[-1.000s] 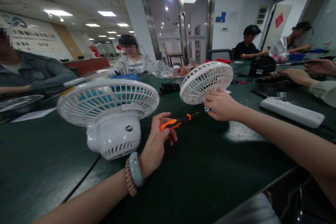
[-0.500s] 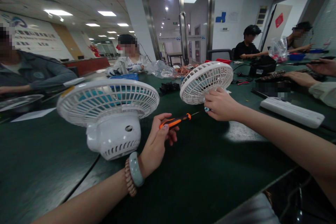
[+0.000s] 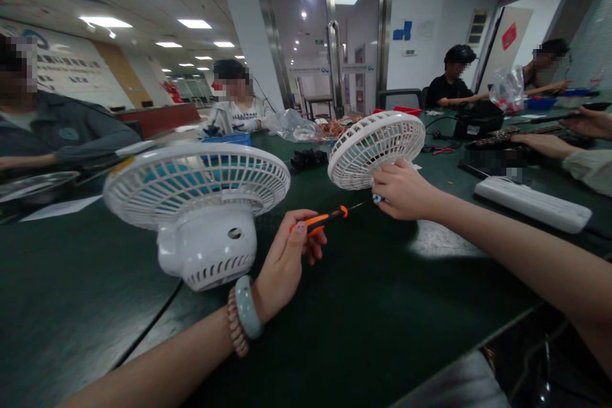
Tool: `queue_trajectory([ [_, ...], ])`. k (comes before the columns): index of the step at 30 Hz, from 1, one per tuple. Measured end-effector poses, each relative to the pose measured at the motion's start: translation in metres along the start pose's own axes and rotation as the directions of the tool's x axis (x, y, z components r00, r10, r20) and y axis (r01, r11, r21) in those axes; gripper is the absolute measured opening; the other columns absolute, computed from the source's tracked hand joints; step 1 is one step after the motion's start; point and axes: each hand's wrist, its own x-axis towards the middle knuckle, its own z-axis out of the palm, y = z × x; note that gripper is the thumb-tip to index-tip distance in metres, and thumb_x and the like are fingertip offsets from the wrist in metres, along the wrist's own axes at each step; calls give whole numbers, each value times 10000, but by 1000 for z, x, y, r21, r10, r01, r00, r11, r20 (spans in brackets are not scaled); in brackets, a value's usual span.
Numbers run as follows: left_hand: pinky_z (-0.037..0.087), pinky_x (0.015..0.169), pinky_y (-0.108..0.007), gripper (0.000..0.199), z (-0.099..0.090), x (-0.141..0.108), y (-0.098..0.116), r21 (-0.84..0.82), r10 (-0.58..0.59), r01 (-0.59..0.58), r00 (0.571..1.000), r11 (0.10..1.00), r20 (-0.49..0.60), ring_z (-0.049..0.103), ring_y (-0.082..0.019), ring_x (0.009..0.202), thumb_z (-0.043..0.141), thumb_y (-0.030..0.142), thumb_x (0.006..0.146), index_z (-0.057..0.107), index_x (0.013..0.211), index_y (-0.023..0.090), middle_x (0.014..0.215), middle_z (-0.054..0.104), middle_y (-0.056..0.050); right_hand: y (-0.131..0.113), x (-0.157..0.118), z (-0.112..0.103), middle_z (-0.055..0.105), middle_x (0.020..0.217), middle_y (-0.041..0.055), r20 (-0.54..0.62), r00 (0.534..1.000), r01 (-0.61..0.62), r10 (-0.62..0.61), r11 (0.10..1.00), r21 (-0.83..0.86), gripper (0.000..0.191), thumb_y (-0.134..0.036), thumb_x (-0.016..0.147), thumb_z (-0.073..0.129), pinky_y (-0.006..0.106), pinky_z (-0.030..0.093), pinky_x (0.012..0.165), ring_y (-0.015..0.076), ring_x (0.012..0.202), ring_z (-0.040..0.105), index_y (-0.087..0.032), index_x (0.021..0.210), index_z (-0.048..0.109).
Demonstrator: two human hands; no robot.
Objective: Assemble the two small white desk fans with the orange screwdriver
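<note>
My left hand (image 3: 285, 258) is closed around the handle of an orange-and-black screwdriver (image 3: 327, 220), its thumb on the near end. The thin shaft points right, its tip at the fingers of my right hand (image 3: 404, 191). That hand grips the back centre of a white fan grille (image 3: 375, 148), which is tilted. A small light-blue and dark piece shows under my right fingers; I cannot make out what it is. Left of my left hand a white fan (image 3: 210, 245) stands with its back housing towards me and blue blades behind its grille.
On the green table (image 3: 335, 331) a white power strip (image 3: 531, 204) lies at right. Behind are a black box (image 3: 478, 122), red-handled pliers (image 3: 444, 150), a plastic bag (image 3: 295, 126) and a blue tray (image 3: 227, 139). Several people sit around; another person's hands (image 3: 545, 143) are at far right.
My left thumb and fingers have shifted slightly on the screwdriver handle, which has turned a little. My right hand and the grille stay in place.
</note>
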Motion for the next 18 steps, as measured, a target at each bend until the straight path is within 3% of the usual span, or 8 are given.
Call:
queue_trajectory([
  [18,418,496,-239,302,1,0,2,-15,0,0,1000,1000,-17,533,-107,579,335,425,870,423,1028,183,767,561,-9,0,0,0,582,892,106,8,1000,-2,2,1000,-3,238,-292,783,443,363,223,734,236,877,438,-142,823,624],
])
